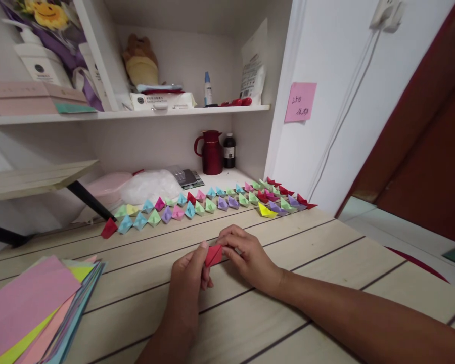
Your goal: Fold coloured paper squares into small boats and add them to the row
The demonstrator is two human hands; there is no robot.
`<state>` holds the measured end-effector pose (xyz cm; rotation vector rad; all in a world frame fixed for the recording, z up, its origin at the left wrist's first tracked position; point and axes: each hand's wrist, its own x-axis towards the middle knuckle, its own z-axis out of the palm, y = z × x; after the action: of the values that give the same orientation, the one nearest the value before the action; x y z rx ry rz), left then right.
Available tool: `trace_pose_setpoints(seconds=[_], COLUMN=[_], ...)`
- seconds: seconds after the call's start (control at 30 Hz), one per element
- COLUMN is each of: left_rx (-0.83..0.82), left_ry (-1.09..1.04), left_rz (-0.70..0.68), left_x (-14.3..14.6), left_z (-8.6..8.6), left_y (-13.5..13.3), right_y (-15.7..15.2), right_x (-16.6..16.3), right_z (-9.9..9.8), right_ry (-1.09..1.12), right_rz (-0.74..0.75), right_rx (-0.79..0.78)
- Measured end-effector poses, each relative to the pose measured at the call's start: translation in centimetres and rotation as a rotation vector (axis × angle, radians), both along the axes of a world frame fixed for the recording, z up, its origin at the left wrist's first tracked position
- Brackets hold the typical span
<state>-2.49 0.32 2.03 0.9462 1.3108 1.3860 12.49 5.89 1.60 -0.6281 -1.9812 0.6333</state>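
A small red folded paper [213, 255] is held just above the wooden table [318, 237], in front of the body. It is pinched from both sides, by the left hand [189, 275] and the right hand [248, 255], with fingertips pressed together on it. The fold would probably be best made with edges aligned and the crease pressed firmly, so that it matches the row of folded pieces [212, 202] behind.

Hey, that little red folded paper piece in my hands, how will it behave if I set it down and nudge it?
Probably very light: the red folded paper is pinched by just fingertips of the left hand and right hand. Likely stiffer than a flat sheet thanks to its creases, yet easy to crush. Pushed, it should slide, not roll.
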Motion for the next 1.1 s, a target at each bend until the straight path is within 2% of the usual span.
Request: trace_pose_setpoints(seconds=[0.1, 0.17, 0.3, 0.4, 0.53, 0.7, 1.1], left_rx=[0.01, 0.025, 0.065, 0.121, 0.135, 0.14, 0.117], left_ry=[0.039, 0.027, 0.0, 0.018, 0.095, 0.052, 0.147], left_rz=[-0.006, 0.02, 0.097, 0.085, 0.107, 0.143, 0.073], left_x=[0.0, -0.1, 0.0, 0.2, 0.4, 0.3, 0.2], left_z=[-0.1, -0.4, -0.8, -0.5, -0.1, -0.8, -0.3], left_y=[0.0, 0.1, 0.3, 0.2, 0.1, 0.7, 0.4], right_y=[0.1, 0.1, -0.4, -0.6, -0.3, 0.3, 0.5], right_x=[-0.1, -0.3, -1.0, -1.4, -1.5, -1.1, -1.0], right_z=[0.0, -0.1, -0.2, -0.4, -0.4, 0.0, -0.5], right_ry=[0.006, 0.054, 0.294, 0.479, 0.621, 0.584, 0.671], right_rz=[0.014, 0.088, 0.342, 0.415, 0.318, 0.19, 0.352], right_rx=[-0.075, -0.252, -0.702, -0.867, -0.938, -0.958, -0.981])
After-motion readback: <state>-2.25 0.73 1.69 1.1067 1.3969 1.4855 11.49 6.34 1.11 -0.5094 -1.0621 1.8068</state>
